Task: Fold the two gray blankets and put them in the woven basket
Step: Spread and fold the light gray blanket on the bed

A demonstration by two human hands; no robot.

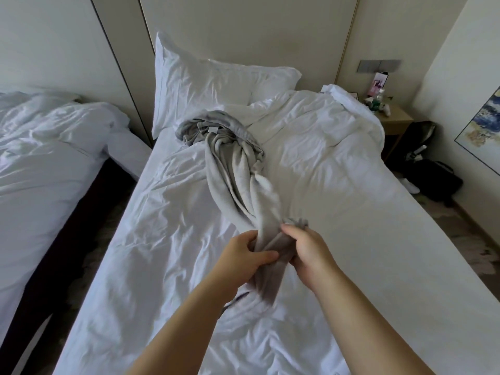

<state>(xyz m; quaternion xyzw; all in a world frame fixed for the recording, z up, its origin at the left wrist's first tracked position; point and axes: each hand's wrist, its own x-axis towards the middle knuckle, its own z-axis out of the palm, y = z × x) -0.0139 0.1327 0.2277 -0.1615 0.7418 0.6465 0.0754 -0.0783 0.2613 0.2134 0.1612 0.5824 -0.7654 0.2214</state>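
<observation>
Plainly, both hands were clenched on the same gray blanket [235, 169], side by side above the middle of the bed [365, 226]. The left hand [244, 255] gripped the bunched end with its thumb laid across the front of the cloth. The right hand [305, 250] had its fingers curled round the same bunch from the other side, close against the left hand. Below the hands a short tail of cloth hung down onto the bed's sheet.

From the hands the blanket ran as a twisted, rope-like band toward the head of the bed, where the rest lay in a loose crumpled heap. A small pale tag [212, 129] was sewn on that heap; any writing on it was too small to read. The cloth looked soft and fleecy, a light matte gray.

The bed's sheet was white and heavily creased. A puffy white pillow [211, 85] leaned at the head of the bed, and a rumpled white duvet [324, 123] was pushed to the bed's right side. A small tan counter [395, 120] stood right of the bed's head with a few small items on it. A second white bed [40, 158] lay left of the bed.
</observation>
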